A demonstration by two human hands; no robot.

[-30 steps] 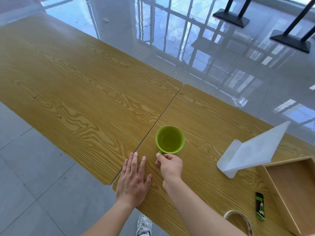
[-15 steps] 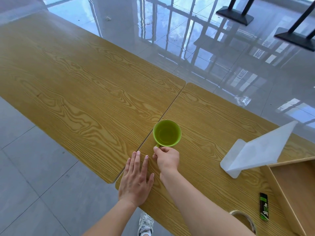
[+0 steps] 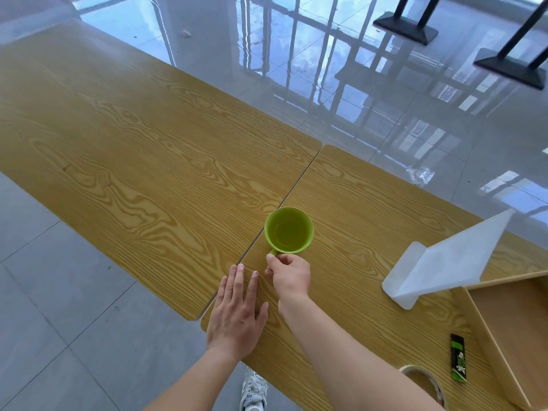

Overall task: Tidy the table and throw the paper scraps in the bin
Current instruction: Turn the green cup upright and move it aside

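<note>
A green cup (image 3: 289, 230) stands upright on the wooden table (image 3: 142, 149), close to the seam between the two tabletops. My right hand (image 3: 289, 275) is closed on the cup's handle at its near side. Flat on the table just left of it lies my left hand (image 3: 235, 312), fingers apart and holding nothing. No bin is in view. A crumpled clear wrapper (image 3: 420, 175) lies on the floor beyond the table's far edge.
A white plastic stand (image 3: 444, 262) lies at the right beside a wooden tray (image 3: 510, 330). A small black-and-green packet (image 3: 458, 361) and a roll of tape (image 3: 427, 379) sit near the front right. Black table bases (image 3: 406, 26) stand on the glossy floor behind.
My right hand has slid the green cup a little farther from me along the table. My left hand has stayed flat in place.
</note>
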